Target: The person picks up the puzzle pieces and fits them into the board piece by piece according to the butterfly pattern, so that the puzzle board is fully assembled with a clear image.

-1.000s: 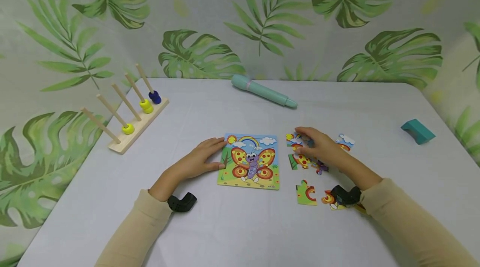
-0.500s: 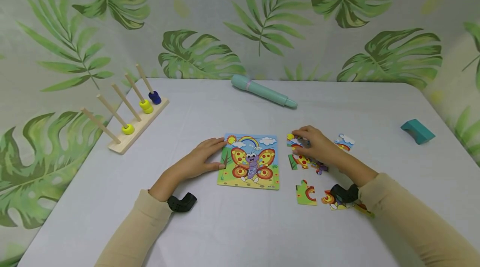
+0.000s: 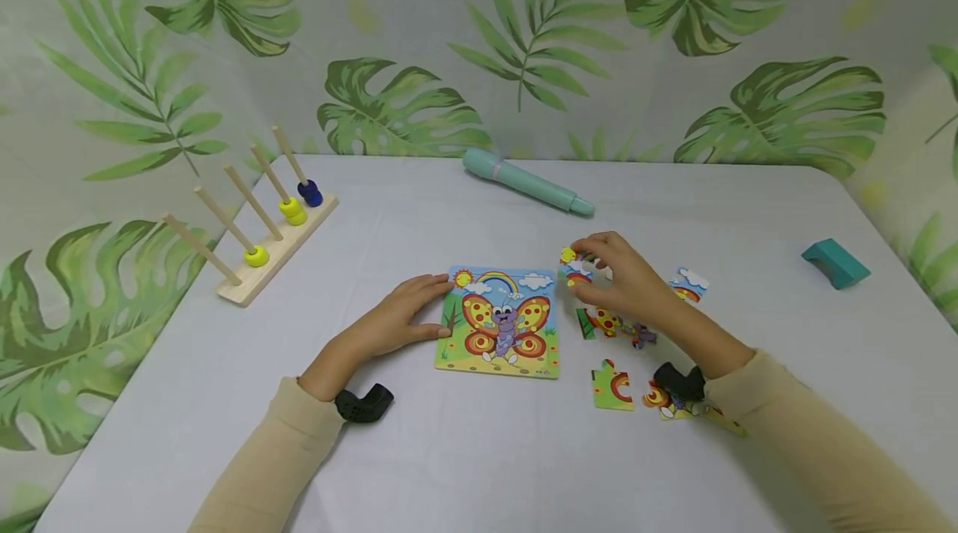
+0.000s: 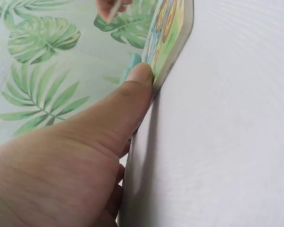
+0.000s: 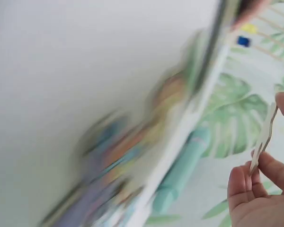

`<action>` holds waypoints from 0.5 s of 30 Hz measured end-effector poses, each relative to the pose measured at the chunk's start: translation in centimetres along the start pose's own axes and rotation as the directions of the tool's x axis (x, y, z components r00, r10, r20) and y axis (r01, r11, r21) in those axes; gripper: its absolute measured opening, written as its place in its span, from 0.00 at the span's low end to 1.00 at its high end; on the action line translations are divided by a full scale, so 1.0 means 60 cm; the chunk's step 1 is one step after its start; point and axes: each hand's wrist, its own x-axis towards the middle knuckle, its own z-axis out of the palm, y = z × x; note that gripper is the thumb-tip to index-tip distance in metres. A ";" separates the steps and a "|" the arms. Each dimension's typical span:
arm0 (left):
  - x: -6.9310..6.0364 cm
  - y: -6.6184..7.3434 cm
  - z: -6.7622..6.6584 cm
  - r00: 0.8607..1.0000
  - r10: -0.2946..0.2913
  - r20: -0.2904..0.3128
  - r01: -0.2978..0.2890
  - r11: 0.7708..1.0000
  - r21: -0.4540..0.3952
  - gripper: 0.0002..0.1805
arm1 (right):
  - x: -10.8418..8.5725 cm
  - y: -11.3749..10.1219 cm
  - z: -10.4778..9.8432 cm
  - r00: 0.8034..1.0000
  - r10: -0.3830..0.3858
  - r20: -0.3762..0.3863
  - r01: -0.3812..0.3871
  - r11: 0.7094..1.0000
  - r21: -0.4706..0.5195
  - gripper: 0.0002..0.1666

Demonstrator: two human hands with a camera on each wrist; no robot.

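A square butterfly puzzle board (image 3: 516, 358) lies flat on the white table. My left hand (image 3: 395, 322) rests at its left edge, thumb and fingers fairly straight and touching the rim; in the left wrist view the thumb (image 4: 139, 73) lies against the board's edge. To the right of the board, my right hand (image 3: 632, 283) pinches a puzzle piece with a sun and cloud (image 3: 572, 265), raised off the table. The right wrist view shows that piece (image 5: 264, 137) edge-on between thumb and fingers. Below are loose pieces, including a green one (image 3: 609, 387), some partly hidden by the right arm.
A wooden peg stand (image 3: 280, 254) with yellow and blue beads is at the left. Towards the back lies a mint-green microphone-shaped object (image 3: 527, 182). A teal arched block (image 3: 834, 263) sits at the far right. One cloud piece (image 3: 690, 282) lies behind the right wrist.
The right hand has lifted the sun-and-cloud piece from the table and moved it slightly left and away, towards the board. The left hand has stayed put.
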 end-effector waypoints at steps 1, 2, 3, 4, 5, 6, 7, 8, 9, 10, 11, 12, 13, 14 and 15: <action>0.000 0.000 0.000 1.000 0.002 -0.003 -0.002 1.000 0.001 0.38 | 0.003 -0.013 0.001 1.000 -0.024 -0.018 0.024 0.999 0.021 0.32; 0.001 0.000 0.000 1.000 0.004 -0.007 -0.004 1.000 0.003 0.38 | 0.006 -0.026 0.002 0.998 -0.046 -0.033 0.047 0.998 0.048 0.32; 0.001 -0.001 0.000 1.000 0.006 -0.010 -0.006 1.000 0.003 0.38 | 0.010 -0.038 0.004 0.997 -0.067 -0.047 0.071 0.995 0.073 0.32; 0.001 -0.001 0.000 1.000 0.007 -0.012 -0.007 1.000 0.003 0.38 | 0.015 -0.050 0.007 0.994 -0.087 -0.059 0.093 0.991 0.096 0.32; 0.001 -0.001 0.000 1.000 0.006 -0.014 -0.006 1.000 0.003 0.38 | 0.020 -0.060 0.011 0.992 -0.109 -0.069 0.116 0.987 0.114 0.33; 0.001 -0.002 0.000 1.000 0.007 -0.015 -0.007 1.000 0.002 0.38 | 0.026 -0.070 0.016 0.989 -0.128 -0.077 0.137 0.982 0.130 0.33; 0.001 -0.002 0.001 1.000 0.007 -0.016 -0.007 1.000 0.001 0.39 | 0.033 -0.079 0.021 0.987 -0.140 -0.083 0.151 0.978 0.144 0.33; 0.001 -0.002 0.001 1.000 0.008 -0.017 -0.008 1.000 0.000 0.39 | 0.039 -0.086 0.027 0.985 -0.151 -0.086 0.163 0.974 0.159 0.33; 0.001 -0.003 0.001 1.000 0.011 -0.018 -0.011 1.000 0.000 0.39 | 0.045 -0.092 0.033 0.984 -0.158 -0.086 0.171 0.970 0.171 0.33; 0.001 -0.002 0.001 1.000 0.013 -0.018 -0.013 1.000 -0.002 0.39 | 0.051 -0.097 0.040 0.983 -0.162 -0.083 0.175 0.968 0.183 0.33; 0.001 -0.003 0.001 1.000 0.017 -0.019 -0.017 1.000 -0.002 0.39 | 0.057 -0.101 0.047 0.984 -0.159 -0.079 0.172 0.967 0.190 0.33; 0.001 -0.002 0.001 1.000 0.021 -0.021 -0.021 1.000 -0.002 0.39 | 0.063 -0.105 0.055 0.986 -0.154 -0.071 0.165 0.967 0.196 0.33; 0.001 -0.002 0.001 0.999 0.024 -0.023 -0.024 1.000 -0.001 0.39 | 0.069 -0.107 0.063 0.987 -0.145 -0.063 0.155 0.967 0.201 0.32; 0.001 -0.002 0.001 0.999 0.027 -0.026 -0.027 1.000 0.002 0.38 | 0.074 -0.108 0.071 0.989 -0.138 -0.051 0.145 0.968 0.204 0.32; 0.001 -0.003 0.001 0.999 0.028 -0.028 -0.028 1.000 0.004 0.38 | 0.078 -0.109 0.079 0.991 -0.125 -0.038 0.130 0.970 0.205 0.32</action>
